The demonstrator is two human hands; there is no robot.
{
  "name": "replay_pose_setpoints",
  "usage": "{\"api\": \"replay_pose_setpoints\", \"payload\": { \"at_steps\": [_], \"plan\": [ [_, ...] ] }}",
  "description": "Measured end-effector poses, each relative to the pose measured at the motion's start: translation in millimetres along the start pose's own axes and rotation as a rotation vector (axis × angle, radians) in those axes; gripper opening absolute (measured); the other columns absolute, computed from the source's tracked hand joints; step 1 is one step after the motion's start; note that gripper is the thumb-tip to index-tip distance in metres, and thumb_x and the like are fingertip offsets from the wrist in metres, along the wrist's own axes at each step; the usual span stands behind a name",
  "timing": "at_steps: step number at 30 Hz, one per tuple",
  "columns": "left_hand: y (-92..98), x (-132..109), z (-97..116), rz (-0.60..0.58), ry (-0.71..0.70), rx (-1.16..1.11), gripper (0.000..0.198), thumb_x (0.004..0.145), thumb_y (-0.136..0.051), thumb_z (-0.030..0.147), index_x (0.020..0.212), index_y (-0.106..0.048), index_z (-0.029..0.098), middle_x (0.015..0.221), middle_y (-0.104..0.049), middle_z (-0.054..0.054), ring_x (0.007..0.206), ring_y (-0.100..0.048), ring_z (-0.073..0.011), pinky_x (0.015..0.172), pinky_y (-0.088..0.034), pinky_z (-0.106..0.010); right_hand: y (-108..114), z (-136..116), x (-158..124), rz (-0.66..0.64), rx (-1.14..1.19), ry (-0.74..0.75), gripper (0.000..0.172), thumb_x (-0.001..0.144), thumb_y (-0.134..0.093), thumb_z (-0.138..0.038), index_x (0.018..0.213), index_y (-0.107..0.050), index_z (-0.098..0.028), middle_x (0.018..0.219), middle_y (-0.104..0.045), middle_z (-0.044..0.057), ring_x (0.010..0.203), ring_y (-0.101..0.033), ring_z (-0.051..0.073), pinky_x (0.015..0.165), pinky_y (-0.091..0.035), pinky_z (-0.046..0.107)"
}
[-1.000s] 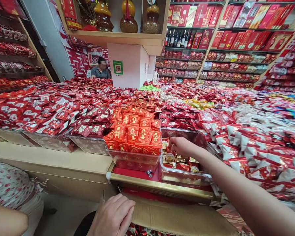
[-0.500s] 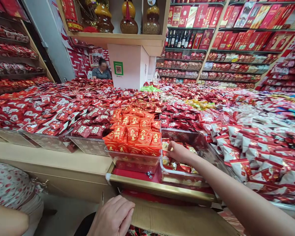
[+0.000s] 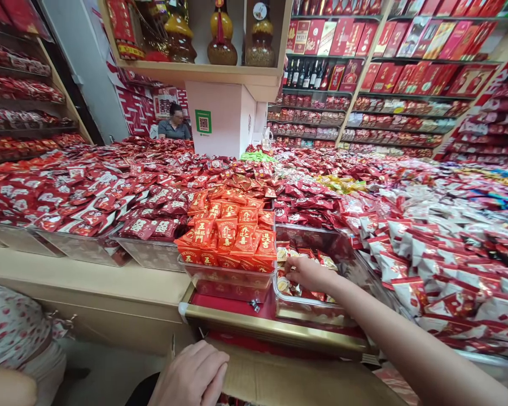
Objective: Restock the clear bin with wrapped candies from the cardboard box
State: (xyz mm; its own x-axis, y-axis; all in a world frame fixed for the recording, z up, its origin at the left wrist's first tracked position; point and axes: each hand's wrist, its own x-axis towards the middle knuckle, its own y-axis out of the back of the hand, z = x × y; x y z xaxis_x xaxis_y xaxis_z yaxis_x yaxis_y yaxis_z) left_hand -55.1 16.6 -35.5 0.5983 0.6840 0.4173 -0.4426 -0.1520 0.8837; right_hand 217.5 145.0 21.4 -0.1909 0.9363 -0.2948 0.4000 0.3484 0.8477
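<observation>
My right hand reaches from the right into a clear plastic bin. Its fingers are pinched together at the bin's left side, on small gold-and-red wrapped candies; the fingertips are partly hidden among them. Low in the view, my left hand is closed with its fingers curled under, beside an open cardboard box. What those fingers hold, if anything, is hidden. Just left of the right hand stands another clear bin, heaped with orange-red candy packets.
A gold-edged counter rim runs between bins and box. White-and-red packets fill the right side, dark red packets the left. Someone in a strawberry-print top stands at left; another person sits behind. A white pillar rises midway.
My right hand has shifted slightly down and left within the candy bin, its fingers still among the candies. The left hand stays almost in place. The view has tilted slightly.
</observation>
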Motion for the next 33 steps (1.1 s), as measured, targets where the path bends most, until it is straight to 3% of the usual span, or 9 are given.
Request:
{"api": "replay_pose_setpoints", "payload": {
  "at_steps": [5,14,21,33],
  "plan": [
    [0.1,1.3,-0.8,0.033,-0.013,0.026,0.016,0.081,-0.041,0.016,0.085,-0.055,0.02,0.065,-0.06,-0.001,0.061,-0.057,-0.0142,0.059,-0.047,-0.024,9.1,-6.1,-5.2,0.121,-0.171,0.0,0.021,0.073,-0.05,-0.029,0.091,-0.053,-0.019,0.08,-0.063,0.006,0.072,-0.055,0.016,0.056,-0.033,0.023],
    [1.8,2.4,0.6,0.038,-0.013,0.011,0.016,0.08,-0.041,0.017,0.086,-0.055,0.02,0.066,-0.061,-0.002,0.061,-0.058,-0.0145,0.059,-0.048,-0.025,4.5,-4.4,-12.2,-0.036,-0.099,-0.01,0.012,0.064,-0.056,-0.029,0.07,-0.059,-0.019,0.067,-0.062,0.002,0.06,-0.052,0.013,0.048,-0.032,0.021],
    [2.8,3.7,1.1,0.014,-0.004,0.004,0.016,0.08,-0.042,0.016,0.087,-0.055,0.021,0.066,-0.06,-0.001,0.061,-0.056,-0.0142,0.058,-0.047,-0.024,6.2,-3.1,-14.6,-0.119,-0.008,-0.015,0.011,0.06,-0.05,-0.015,0.062,-0.061,-0.016,0.053,-0.053,-0.001,0.049,-0.045,0.009,0.044,-0.031,0.019],
    [1.2,2.5,2.2,-0.03,0.023,-0.01,0.014,0.08,-0.042,0.013,0.087,-0.053,0.02,0.07,-0.059,-0.002,0.064,-0.055,-0.0156,0.061,-0.045,-0.029,2.4,0.0,-17.4,-0.024,-0.016,-0.013,0.018,0.06,-0.055,-0.021,0.077,-0.061,-0.018,0.071,-0.063,0.002,0.064,-0.054,0.012,0.05,-0.034,0.02]
  ]
}}
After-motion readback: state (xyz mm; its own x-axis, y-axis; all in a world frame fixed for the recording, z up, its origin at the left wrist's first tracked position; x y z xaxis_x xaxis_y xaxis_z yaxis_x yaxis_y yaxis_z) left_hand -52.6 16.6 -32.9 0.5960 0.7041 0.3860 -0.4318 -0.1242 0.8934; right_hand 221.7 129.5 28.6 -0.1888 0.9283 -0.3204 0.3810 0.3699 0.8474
